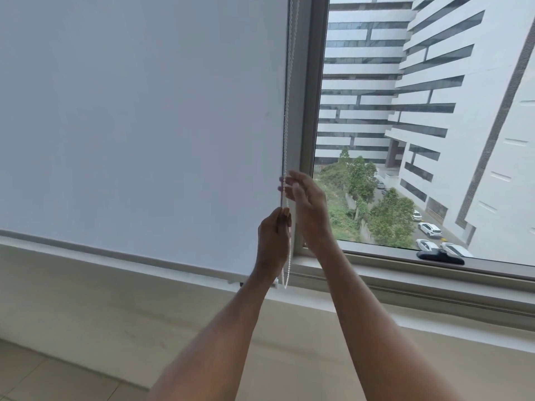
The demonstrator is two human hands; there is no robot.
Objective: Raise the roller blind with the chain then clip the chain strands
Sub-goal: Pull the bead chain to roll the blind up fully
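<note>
A white roller blind [139,111] hangs down over the left window, its bottom bar [121,254] just above the sill. A white bead chain [290,82] runs down the blind's right edge and ends in a loop [285,280] near the sill. My left hand [273,238] is closed around the chain strands low down. My right hand [304,195] is higher up, fingers curled around the chain with the fingertips pinching it. No clip can be seen.
A grey window frame post [309,111] stands right of the chain. The uncovered right pane [419,111] shows buildings, trees and parked cars. A dark window handle [440,256] lies on the lower frame. A pale sill ledge [376,302] and wall run below.
</note>
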